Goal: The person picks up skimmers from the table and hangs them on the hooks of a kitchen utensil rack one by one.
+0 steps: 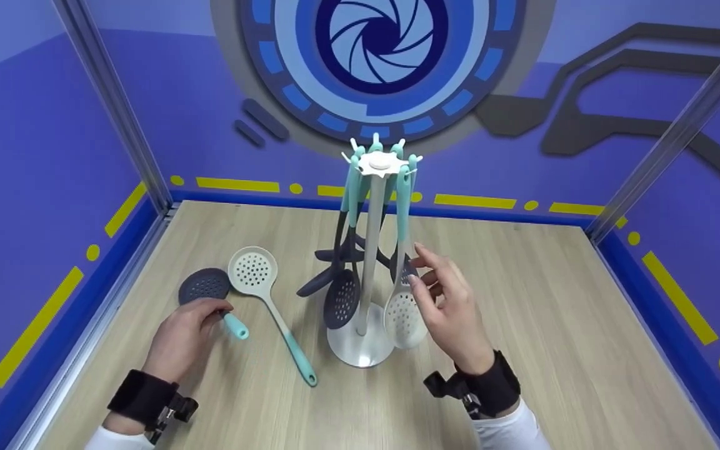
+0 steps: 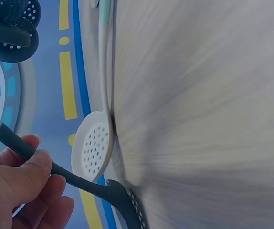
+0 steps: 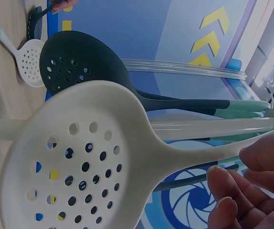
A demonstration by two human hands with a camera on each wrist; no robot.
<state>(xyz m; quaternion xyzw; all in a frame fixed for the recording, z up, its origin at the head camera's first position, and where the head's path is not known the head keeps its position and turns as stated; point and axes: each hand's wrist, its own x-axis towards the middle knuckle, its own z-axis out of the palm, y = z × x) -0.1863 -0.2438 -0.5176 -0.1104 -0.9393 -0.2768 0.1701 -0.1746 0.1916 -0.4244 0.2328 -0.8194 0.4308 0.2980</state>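
Observation:
My left hand (image 1: 185, 334) pinches the dark shaft of a skimmer (image 2: 77, 180) between thumb and fingers; its perforated head is low at the table and its mint handle end points right. Beside it lies a white skimmer (image 1: 282, 322) with a mint handle. Another white skimmer (image 3: 137, 119) hangs from a utensil stand (image 1: 372, 250) with a round base. My right hand (image 1: 454, 300) is at this hanging skimmer, fingers loosely bent, the tips right by its shaft and a gap between thumb and index finger.
Several dark utensils with mint handles hang around the stand, among them a perforated dark skimmer (image 1: 342, 300). They stand on a wood-grain table (image 1: 554, 350). Blue printed panels (image 1: 666, 206) with metal corner posts (image 1: 122, 119) enclose it at the back and sides.

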